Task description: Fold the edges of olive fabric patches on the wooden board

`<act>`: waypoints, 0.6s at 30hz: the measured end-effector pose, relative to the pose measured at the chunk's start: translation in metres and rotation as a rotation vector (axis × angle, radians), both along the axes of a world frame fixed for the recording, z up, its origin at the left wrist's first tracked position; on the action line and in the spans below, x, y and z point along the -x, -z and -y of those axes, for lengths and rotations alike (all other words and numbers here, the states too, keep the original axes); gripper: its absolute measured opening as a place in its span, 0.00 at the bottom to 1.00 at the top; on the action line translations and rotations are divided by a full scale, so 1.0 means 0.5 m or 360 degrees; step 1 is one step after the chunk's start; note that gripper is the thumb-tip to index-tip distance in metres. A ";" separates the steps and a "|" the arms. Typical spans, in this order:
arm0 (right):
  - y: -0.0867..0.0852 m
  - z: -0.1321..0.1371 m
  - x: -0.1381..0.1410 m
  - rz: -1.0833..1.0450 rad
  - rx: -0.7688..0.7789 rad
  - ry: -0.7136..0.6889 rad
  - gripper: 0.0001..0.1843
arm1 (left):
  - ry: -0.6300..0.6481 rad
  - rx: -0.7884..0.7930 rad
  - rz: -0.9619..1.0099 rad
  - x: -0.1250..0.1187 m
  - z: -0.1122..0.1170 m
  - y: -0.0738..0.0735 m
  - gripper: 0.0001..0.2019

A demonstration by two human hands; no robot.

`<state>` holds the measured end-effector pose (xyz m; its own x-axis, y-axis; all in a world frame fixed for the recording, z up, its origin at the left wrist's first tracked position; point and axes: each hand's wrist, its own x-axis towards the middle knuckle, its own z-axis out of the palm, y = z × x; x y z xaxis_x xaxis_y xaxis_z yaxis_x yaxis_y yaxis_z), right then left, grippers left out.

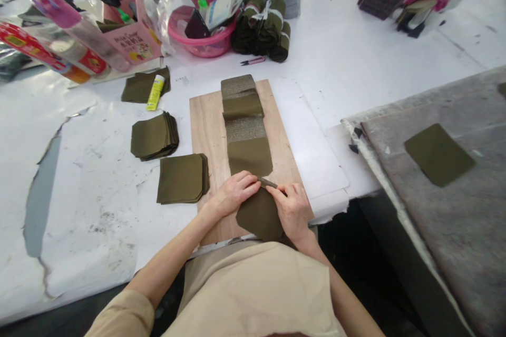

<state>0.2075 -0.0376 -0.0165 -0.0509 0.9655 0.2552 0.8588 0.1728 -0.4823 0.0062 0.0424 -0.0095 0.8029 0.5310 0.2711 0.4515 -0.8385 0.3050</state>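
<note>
On a wooden board [209, 131] at the table's front edge lies an olive fabric piece [261, 216] with cut corners. My left hand [235, 189] and my right hand [293, 205] both pinch its far edge, which appears folded over between them. Just beyond my fingers, other olive fabric pieces [250, 155] overlap in a column up the board, some with a speckled, paler strip showing. Left of the board sit two stacks of similar pieces, a nearer stack [179, 179] and a farther stack [150, 136].
A yellow tube [155, 92] rests on more olive fabric [136, 87]. Behind are a pink basket [201, 45], rolled olive bundles [263, 21], small thread snips [253, 61] and a pink box [136, 45]. At right, a single olive piece [438, 154] lies on a grey padded surface [395, 168].
</note>
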 end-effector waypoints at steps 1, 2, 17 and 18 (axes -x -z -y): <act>0.001 0.000 0.000 -0.0002 0.0001 0.0000 0.12 | 0.0015 -0.0028 -0.0006 0.000 -0.001 -0.001 0.11; 0.002 0.001 0.000 -0.0001 0.0003 -0.0001 0.12 | 0.0024 -0.0048 -0.0011 0.000 -0.002 -0.001 0.11; -0.007 -0.002 0.001 0.0080 -0.0003 -0.0052 0.13 | 0.0258 -0.0156 -0.0079 0.006 -0.027 -0.012 0.11; -0.008 -0.002 0.001 0.0084 0.0000 -0.0050 0.13 | 0.0261 -0.0148 -0.0082 0.008 -0.028 -0.010 0.11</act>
<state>0.2069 -0.0367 -0.0125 -0.0946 0.9633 0.2513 0.8771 0.2001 -0.4367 0.0025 0.0564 -0.0046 0.8908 0.3663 0.2691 0.3195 -0.9257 0.2025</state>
